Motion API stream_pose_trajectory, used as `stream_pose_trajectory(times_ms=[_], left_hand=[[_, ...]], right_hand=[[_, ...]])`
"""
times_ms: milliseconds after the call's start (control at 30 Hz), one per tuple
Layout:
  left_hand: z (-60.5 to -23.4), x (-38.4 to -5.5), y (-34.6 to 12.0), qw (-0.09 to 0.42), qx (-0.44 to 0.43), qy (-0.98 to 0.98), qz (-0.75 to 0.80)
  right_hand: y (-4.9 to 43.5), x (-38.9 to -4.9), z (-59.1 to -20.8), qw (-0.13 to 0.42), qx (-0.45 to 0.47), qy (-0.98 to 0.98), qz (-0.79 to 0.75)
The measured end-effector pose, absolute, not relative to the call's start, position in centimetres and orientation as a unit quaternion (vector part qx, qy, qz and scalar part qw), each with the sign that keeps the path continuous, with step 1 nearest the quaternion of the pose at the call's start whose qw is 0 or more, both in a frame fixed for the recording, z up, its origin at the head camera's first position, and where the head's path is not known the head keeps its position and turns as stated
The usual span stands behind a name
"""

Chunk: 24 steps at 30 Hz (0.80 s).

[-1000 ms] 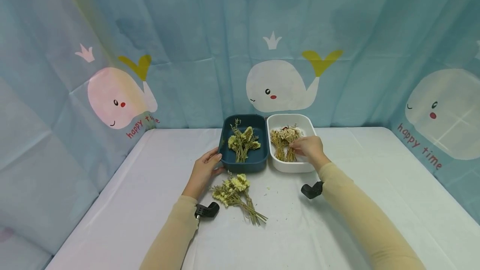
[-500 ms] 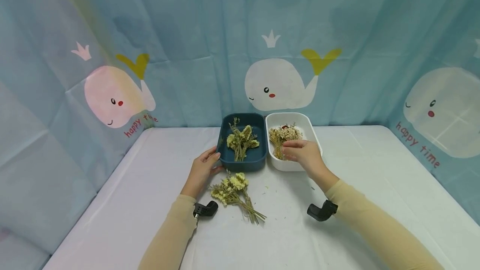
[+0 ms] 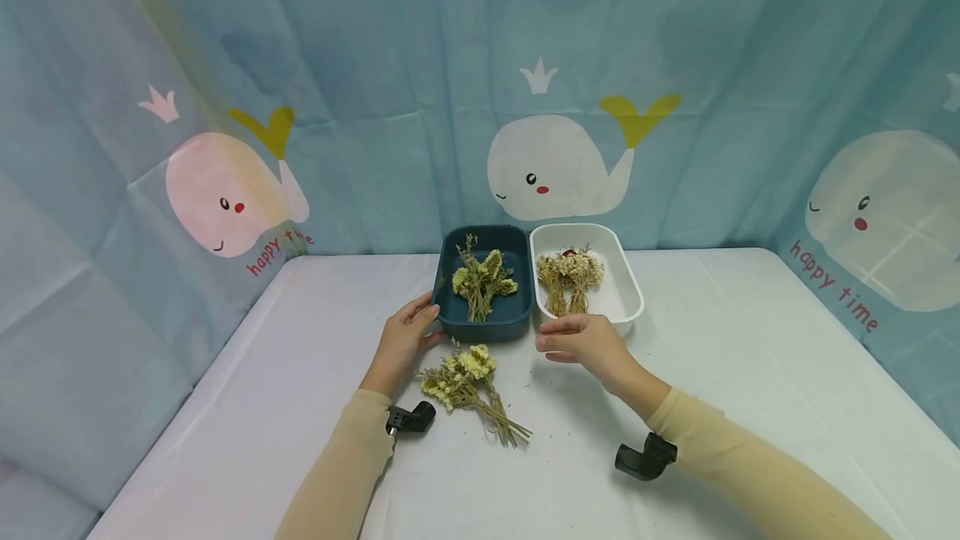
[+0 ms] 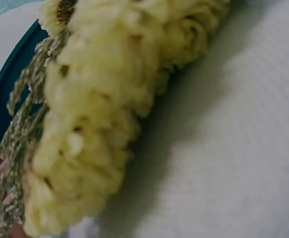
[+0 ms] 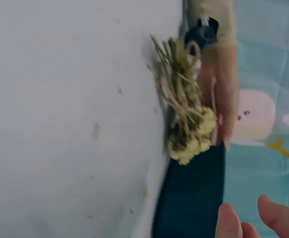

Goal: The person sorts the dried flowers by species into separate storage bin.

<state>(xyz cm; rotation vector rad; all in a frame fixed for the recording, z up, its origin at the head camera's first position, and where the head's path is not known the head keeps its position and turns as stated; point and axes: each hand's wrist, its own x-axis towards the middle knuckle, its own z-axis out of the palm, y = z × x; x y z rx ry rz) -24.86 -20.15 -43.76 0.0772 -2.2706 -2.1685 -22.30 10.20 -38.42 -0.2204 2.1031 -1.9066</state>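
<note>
My left hand (image 3: 405,337) rests at the near left corner of a dark blue tray (image 3: 495,332), its fingers fairly straight along the side. Inside that tray lies a bunch of dried yellow flowers (image 3: 483,282). My right hand (image 3: 592,348) hovers in front of a white tray (image 3: 626,294) with nothing between its parted thumb and fingers (image 5: 228,223). Small bunches of dried cream flowers (image 3: 573,273) fill the white tray's left part. On the table beside my left wrist lie tied dried yellow flowers (image 3: 472,386), which loom large and blurred in the left wrist view.
The two trays stand side by side at the back of a table (image 3: 720,332) covered in white cloth. Small plant crumbs (image 5: 119,90) are scattered on it. Behind hangs a blue curtain (image 3: 375,107) printed with whales.
My right hand has come out of the white tray toward me, leaving the cream flowers there in view. The left hand stays at the blue tray.
</note>
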Motion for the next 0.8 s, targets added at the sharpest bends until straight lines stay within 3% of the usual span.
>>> stream_pose_trajectory(times_ms=[800], left_hand=[[-43.7, -24.9, -20.2, -0.002, 0.024, -0.719, -0.694]], right_hand=[[8.1, -21.0, -41.9, 0.220, -0.081, 0.727, -0.645]])
